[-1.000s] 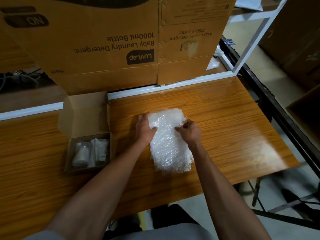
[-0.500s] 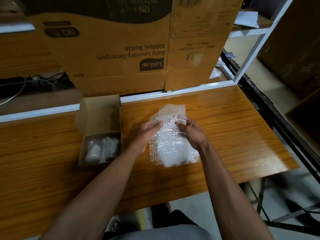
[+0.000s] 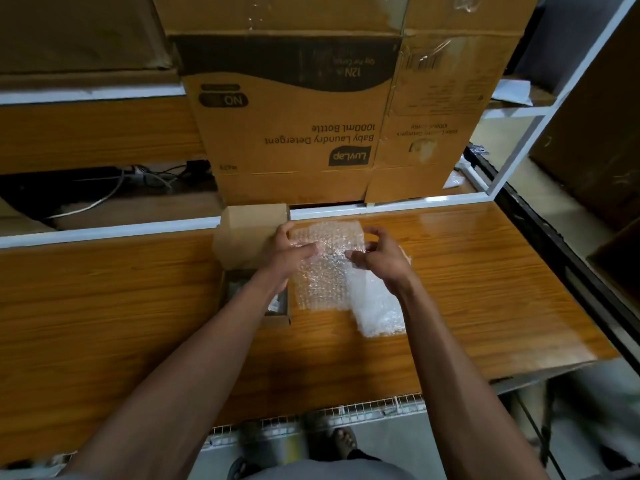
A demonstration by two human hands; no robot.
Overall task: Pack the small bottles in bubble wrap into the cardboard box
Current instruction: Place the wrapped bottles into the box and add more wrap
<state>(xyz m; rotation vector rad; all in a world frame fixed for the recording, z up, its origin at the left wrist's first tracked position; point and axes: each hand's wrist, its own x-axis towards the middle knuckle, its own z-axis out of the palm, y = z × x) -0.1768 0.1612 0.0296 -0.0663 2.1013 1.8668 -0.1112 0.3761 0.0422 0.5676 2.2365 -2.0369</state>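
One small cardboard box (image 3: 254, 271) is sitting open on the wooden table (image 3: 104, 323), its flap standing up; the left forearm is hiding most of what is inside. The left hand (image 3: 289, 259) and the right hand (image 3: 375, 259) are both pinching one clear bubble wrap sheet (image 3: 325, 268) by its upper part, fingers closed on it, lifting it above the table. A whiter pile of bubble wrap (image 3: 377, 303) is lying under the right wrist. Two big brown cartons (image 3: 294, 109) are standing behind.
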